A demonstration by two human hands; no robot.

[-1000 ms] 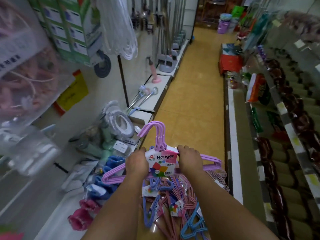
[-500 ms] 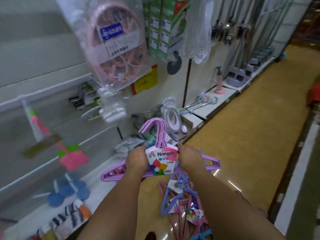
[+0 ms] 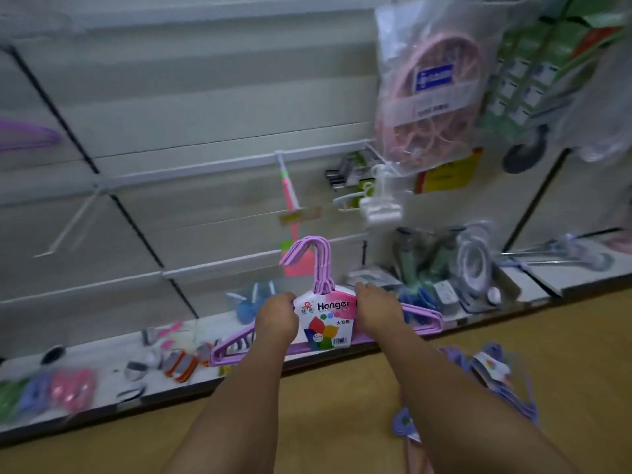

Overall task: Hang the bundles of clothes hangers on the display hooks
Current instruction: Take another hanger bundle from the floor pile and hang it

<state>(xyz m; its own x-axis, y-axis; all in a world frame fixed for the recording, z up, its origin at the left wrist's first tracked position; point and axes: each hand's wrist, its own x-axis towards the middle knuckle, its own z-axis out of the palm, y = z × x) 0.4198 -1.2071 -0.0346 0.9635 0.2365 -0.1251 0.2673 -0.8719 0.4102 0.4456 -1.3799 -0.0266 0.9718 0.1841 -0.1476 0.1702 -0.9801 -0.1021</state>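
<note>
I hold a bundle of purple hangers (image 3: 321,265) upright in front of me, its "Hanger" label card facing me. My left hand (image 3: 276,319) grips the bundle's left shoulder and my right hand (image 3: 378,311) grips the right shoulder. The hook tops point up toward the white wall panel. A long white display hook (image 3: 70,225) sticks out from a rail at the left, empty. Another purple hanger bundle (image 3: 29,133) hangs at the far left edge. More bundles (image 3: 496,374) lie on the floor at my right.
A low white shelf (image 3: 239,323) runs along the wall with small goods scattered on it. A bagged pink round clip hanger (image 3: 431,94) hangs at upper right beside green boxes (image 3: 526,80). A pink brush (image 3: 290,196) hangs on the middle rail. Yellow floor lies below.
My view has swung left from the aisle to face the wall panel and its hooks. Both hands keep the same grip on the purple bundle, held at about the same height.
</note>
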